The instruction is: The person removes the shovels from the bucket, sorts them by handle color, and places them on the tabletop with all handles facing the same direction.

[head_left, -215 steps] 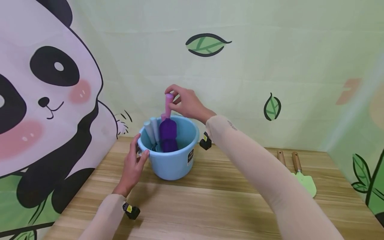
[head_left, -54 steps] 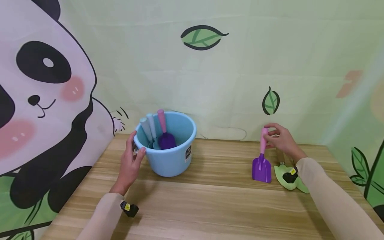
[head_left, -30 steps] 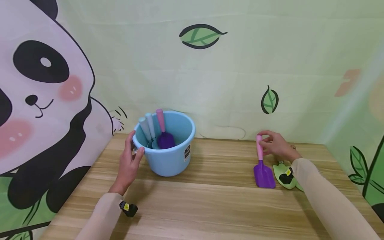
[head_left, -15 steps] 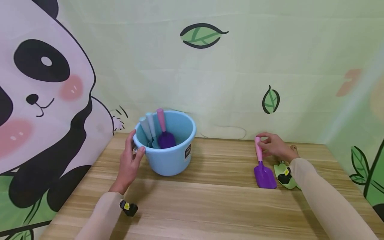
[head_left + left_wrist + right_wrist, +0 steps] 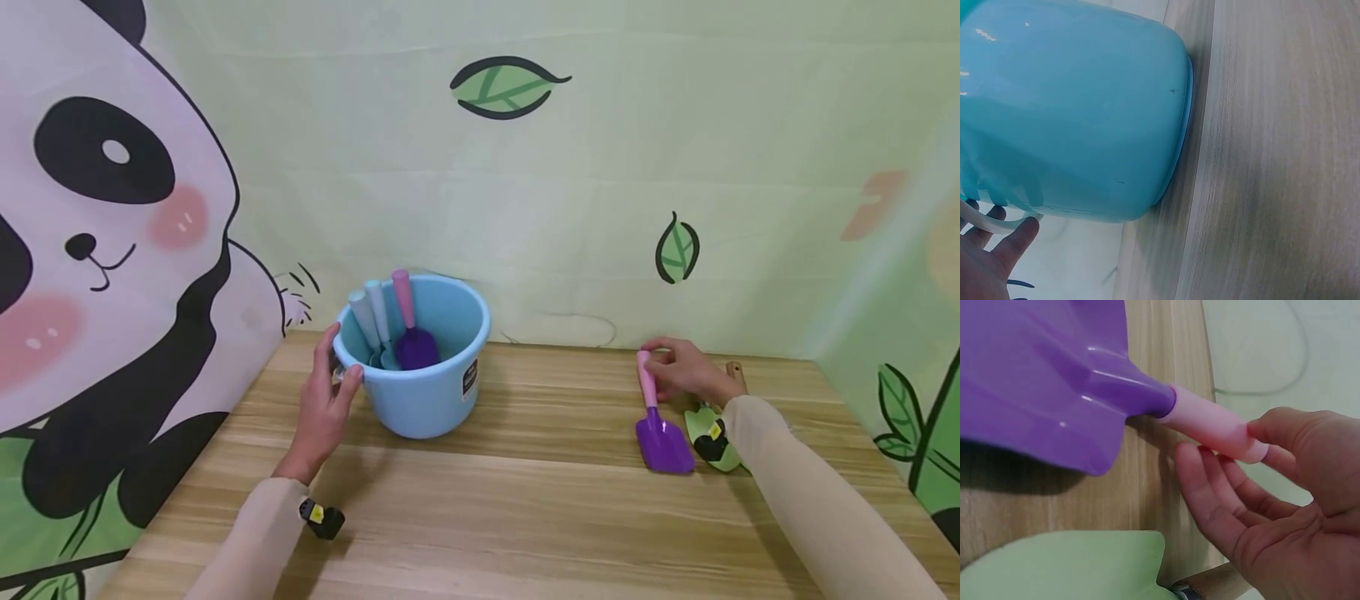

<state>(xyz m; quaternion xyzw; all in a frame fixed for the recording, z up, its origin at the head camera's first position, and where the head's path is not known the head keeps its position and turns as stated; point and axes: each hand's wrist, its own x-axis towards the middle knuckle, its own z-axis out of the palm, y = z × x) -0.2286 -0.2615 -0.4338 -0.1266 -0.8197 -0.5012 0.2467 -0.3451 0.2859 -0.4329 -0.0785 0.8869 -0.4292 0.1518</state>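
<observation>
Left hand (image 5: 321, 421): at the near left of the blue bucket (image 5: 423, 408), thumb and fingers holding its rim, apparently to steady it.
Purple shovel (image 5: 663, 442): well to the right of the bucket, low at the table (image 5: 480, 533), blade toward the person, its pink handle (image 5: 1210, 425) tilted up; whether the blade rests fully on the wood I cannot tell.
Green-bladed tool (image 5: 1079, 565): right of the bucket, past the purple shovel, partly hidden by the right sleeve (image 5: 817, 492).
Right hand (image 5: 686, 371): well right of the bucket, narrowed in a pinch near the pink handle's end.
Inside the bucket: two pale-handled tools (image 5: 365, 317) and a second shovel (image 5: 416, 343), leaning.
Behind the bucket: a wall hanging (image 5: 585, 208).
Step in hand: seemingly laying the purple shovel down outside the bucket.
Next move calls for: lowering the handle end gently, then parting thumb and fingers without nudging the green-bladed tool.
</observation>
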